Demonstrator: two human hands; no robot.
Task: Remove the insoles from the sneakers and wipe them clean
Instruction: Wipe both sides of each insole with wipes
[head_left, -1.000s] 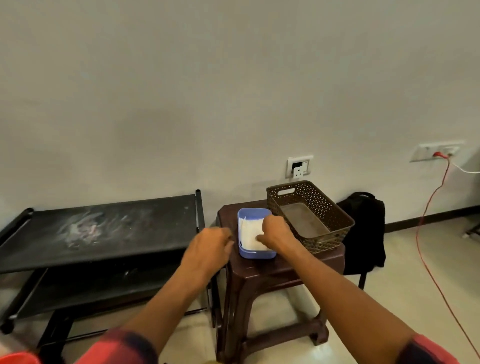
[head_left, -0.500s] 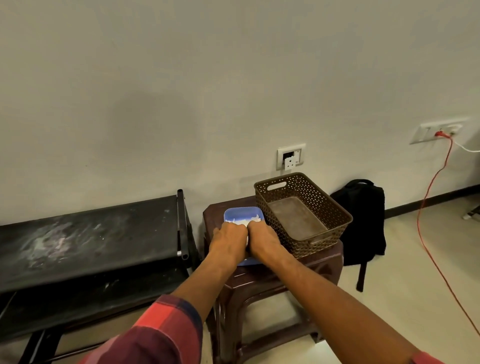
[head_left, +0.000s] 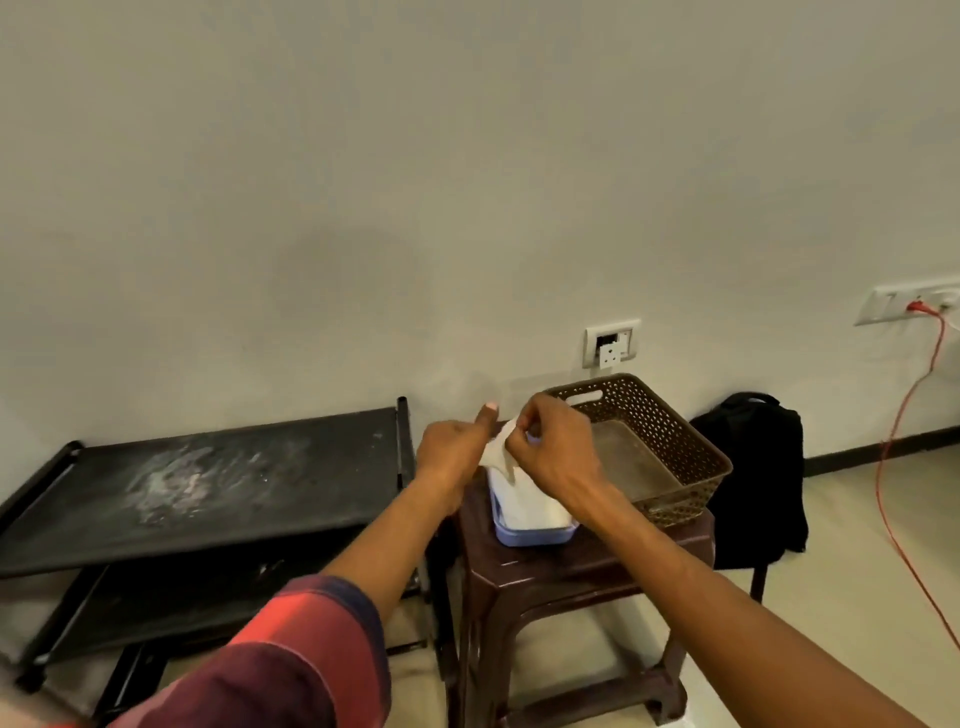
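Both hands rose off the tub (head_left: 530, 535), lower centre: my right hand (head_left: 556, 452) pinches a cleaning wipe (head_left: 498, 453); left hand (head_left: 451, 453) grip unclear.

The wipe (head_left: 497, 456) is white, the tub (head_left: 535, 536) lavender-blue, the basket (head_left: 672, 432) brown (patterned with small holes), the stool (head_left: 571, 571) dark maroon, the sleeve (head_left: 291, 660) red-and-navy plaid.
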